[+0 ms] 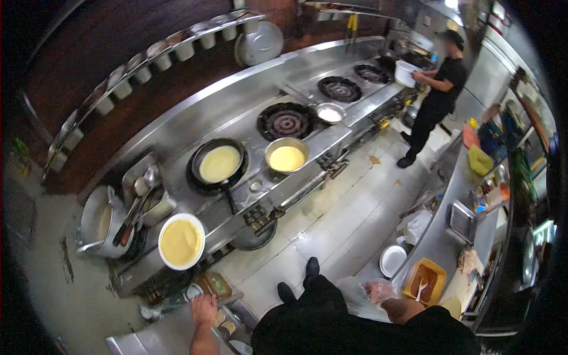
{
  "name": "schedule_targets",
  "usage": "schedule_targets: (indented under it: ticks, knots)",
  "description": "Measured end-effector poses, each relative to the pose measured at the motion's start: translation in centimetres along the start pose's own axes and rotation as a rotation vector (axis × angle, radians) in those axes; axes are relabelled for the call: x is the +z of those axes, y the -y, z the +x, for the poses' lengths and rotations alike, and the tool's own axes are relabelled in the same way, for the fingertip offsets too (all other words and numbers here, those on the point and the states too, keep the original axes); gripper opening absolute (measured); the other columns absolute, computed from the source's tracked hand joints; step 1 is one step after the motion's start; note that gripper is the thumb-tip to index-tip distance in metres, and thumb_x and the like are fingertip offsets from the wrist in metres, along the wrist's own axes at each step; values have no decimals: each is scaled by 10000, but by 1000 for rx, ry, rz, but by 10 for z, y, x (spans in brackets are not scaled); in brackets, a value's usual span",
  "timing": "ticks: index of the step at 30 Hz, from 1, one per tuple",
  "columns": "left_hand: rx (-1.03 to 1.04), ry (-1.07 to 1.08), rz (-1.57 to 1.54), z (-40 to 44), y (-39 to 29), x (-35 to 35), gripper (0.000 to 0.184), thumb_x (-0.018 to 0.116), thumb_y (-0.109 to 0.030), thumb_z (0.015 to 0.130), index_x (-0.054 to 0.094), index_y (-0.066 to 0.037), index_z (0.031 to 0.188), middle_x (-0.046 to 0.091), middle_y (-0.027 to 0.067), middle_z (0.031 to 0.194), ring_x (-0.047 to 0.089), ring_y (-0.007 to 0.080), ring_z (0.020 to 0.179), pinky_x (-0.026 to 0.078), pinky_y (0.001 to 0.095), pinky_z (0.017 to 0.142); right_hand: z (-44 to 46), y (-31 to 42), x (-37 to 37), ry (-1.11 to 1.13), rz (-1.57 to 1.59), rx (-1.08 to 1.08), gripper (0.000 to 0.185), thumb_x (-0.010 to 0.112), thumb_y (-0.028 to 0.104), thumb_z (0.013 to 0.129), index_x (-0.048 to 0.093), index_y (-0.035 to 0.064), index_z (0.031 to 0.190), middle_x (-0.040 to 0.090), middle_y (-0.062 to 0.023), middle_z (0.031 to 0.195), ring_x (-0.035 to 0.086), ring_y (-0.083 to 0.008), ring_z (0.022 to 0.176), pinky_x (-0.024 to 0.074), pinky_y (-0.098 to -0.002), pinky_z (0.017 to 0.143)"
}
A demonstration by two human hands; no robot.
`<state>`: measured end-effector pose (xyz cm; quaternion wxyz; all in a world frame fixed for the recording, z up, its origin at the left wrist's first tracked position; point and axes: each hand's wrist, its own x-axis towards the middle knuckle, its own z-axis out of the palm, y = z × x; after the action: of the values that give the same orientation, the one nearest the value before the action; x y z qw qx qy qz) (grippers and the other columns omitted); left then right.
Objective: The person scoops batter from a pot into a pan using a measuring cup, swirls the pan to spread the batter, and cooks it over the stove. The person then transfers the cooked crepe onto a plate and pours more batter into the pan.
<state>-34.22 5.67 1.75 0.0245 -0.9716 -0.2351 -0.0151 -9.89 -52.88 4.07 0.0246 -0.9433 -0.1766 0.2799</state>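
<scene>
My left hand reaches down over the left counter, its back to me. Its fingertips are beside a jar with a brownish content and a round white lid or cup. Whether the fingers grip either one is unclear. On my right only a bare forearm shows; the hand is hidden. Close to that forearm lies a clear plastic bag with something reddish inside. Ahead of my left hand, a white tub of smooth yellow mixture stands at the stove's edge.
A pan of pale yellow liquid sits on a burner, beside a metal bowl of yellow liquid. A stockpot stands far left. A person in black holds a white bucket. A sauce tub is right.
</scene>
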Motion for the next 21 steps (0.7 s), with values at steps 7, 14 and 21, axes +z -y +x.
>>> schedule_targets:
  ticks: [7, 14, 21]
  knots:
    - [-34, 38, -37, 1, -2, 0, 337, 553, -340, 939, 684, -67, 790, 657, 126, 887, 599, 303, 952, 404, 445, 888, 15, -27, 34, 133, -94, 56, 483, 567, 294, 795, 624, 330, 1273, 707, -96, 1101, 693, -331, 924, 537, -480, 837]
    - [-51, 56, -58, -1, 6, 18, 338, 570, -359, 926, 683, -70, 792, 658, 121, 893, 602, 301, 947, 404, 448, 889, -4, 9, -11, -3, -21, 3, 496, 401, 448, 1014, 702, 62, 934, 698, -199, 943, 665, -413, 901, 500, -541, 782]
    - [-71, 144, -30, 5, 1, 7, 340, 565, -363, 928, 688, -71, 803, 660, 120, 908, 603, 303, 970, 397, 454, 923, -1, -6, 8, -112, -34, -79, 461, 412, 451, 1009, 681, 85, 932, 698, -181, 884, 669, -407, 872, 498, -547, 759]
